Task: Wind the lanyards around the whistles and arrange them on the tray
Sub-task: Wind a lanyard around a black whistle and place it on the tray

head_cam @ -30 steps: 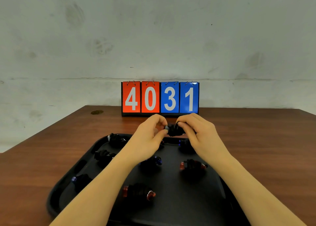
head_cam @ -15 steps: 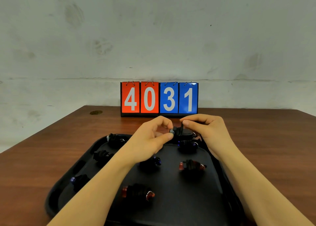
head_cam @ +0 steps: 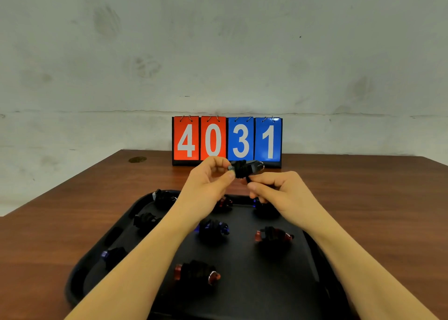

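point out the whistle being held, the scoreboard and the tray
whistle being held (head_cam: 244, 169), head view, on the black lanyard wound round its middle
scoreboard (head_cam: 240, 140), head view, on the blue 3 card
tray (head_cam: 244, 266), head view, on its bare floor

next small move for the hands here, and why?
Probably one more wrap: the right hand carries the lanyard end round the whistle again. The left hand pinches the whistle by one end above the tray, a thick coil already sits on it, and a short tail runs down to the right fingers. How much cord is left I cannot tell.
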